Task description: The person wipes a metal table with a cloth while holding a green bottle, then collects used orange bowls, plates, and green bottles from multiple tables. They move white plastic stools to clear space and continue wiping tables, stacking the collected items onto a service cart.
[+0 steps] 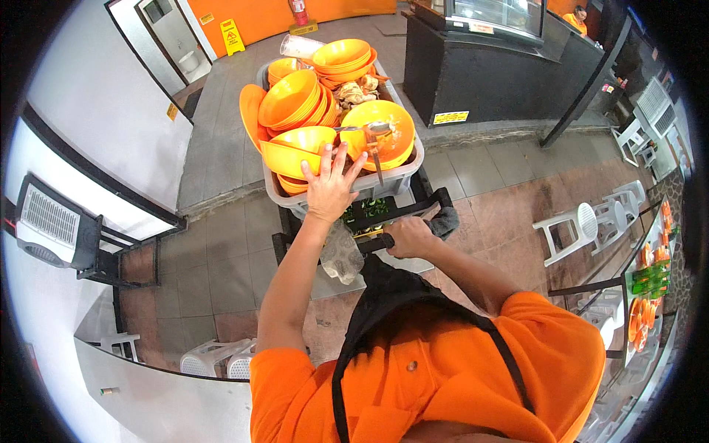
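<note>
A grey plastic bin (415, 164) piled with used orange bowls (289, 100) rides on a black cart in front of me. My left hand (331, 190) reaches over its near rim, fingers spread against the front orange bowl (292, 156). Beside it, a wide orange bowl (396, 131) holds a spoon (378, 128) and food scraps. Crumpled tissues (354, 93) lie among the stacks, and a clear cup (299, 47) tops the far end. My right hand (410, 238) is closed round the black cart handle (378, 244). A clear plastic bag (341, 253) hangs near that handle.
A raised floor edge (221, 198) runs across ahead, at the cart. A black counter (473, 81) stands far right, and a yellow floor sign (232, 37) far left. White stools (569, 232) and a table with orange dishes (641, 321) are at right. An air cooler (52, 221) stands left.
</note>
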{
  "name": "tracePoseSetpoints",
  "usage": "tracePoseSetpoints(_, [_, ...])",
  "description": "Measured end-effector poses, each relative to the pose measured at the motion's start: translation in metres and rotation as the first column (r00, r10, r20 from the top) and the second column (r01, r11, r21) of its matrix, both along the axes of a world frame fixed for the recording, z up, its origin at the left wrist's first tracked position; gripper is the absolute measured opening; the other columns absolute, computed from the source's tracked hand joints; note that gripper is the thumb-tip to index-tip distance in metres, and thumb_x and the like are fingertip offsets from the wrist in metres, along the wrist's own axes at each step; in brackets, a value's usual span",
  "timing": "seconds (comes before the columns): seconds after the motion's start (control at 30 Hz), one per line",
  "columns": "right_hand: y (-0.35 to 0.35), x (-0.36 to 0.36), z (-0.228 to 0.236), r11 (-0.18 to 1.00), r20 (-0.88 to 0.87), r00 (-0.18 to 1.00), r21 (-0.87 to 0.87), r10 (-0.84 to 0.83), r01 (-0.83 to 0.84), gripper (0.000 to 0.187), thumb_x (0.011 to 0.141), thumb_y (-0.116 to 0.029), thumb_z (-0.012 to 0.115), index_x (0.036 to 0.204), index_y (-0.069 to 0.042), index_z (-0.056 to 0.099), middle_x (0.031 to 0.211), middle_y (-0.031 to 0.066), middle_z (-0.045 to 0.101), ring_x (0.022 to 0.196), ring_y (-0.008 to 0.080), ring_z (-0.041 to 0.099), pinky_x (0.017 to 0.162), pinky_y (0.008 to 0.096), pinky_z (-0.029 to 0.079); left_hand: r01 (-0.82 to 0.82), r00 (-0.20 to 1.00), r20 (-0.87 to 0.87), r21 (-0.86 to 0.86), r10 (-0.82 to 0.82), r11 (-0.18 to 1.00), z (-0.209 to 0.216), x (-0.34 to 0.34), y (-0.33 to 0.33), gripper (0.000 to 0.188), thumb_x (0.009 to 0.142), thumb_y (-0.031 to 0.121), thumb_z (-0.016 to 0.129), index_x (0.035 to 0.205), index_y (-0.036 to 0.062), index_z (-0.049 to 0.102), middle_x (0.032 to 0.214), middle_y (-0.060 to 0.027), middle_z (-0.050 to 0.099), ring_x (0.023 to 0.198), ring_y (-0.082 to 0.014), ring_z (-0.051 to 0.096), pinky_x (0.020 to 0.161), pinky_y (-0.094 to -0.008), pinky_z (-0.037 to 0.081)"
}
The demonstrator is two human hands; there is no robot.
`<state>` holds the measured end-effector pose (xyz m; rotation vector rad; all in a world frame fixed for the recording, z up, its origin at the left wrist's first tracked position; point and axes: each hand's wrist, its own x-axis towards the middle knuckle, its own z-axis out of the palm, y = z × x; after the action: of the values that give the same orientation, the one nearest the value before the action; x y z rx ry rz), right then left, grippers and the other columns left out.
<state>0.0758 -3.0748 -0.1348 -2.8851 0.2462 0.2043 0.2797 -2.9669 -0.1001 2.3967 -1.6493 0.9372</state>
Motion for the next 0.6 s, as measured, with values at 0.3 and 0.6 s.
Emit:
tracePoseSetpoints(0.3, [0.000,0.019,-0.031,0.985,0.100,0.980,-0.006,-0.171,0.172,0.031,0.074,-0.022,0.069,0.102,-0.010,0.073,0.091,0.0166,0.073,0.088,0.0338,0.072,0.078,0.0461,0.058,0.018,0.998,0.054,-0.043,-0.016,0.999,-0.018,0.020,-0.011,0.112,0.059,0.054,0.088,0.155,0.0440,0.031,0.160,-0.0054,0.034,0.151,-0.0330,0.022,0.105,-0.0765,0.010])
tracePoseSetpoints(0.6, [-0.072,0.123,-0.040,0.974,0.204,0.957,-0.050,-0.206,0.221,0.028,0.070,-0.019,0.068,0.097,-0.013,0.075,0.087,0.0136,0.074,0.088,0.0321,0.073,0.079,0.0429,0.058,0.041,0.999,-0.002,0.047,-0.041,0.998,-0.023,0.101,-0.066,0.110,0.064,0.054,0.086,0.157,0.0452,0.027,0.167,-0.0073,0.022,0.154,-0.0346,0.013,0.104,-0.0786,0.017])
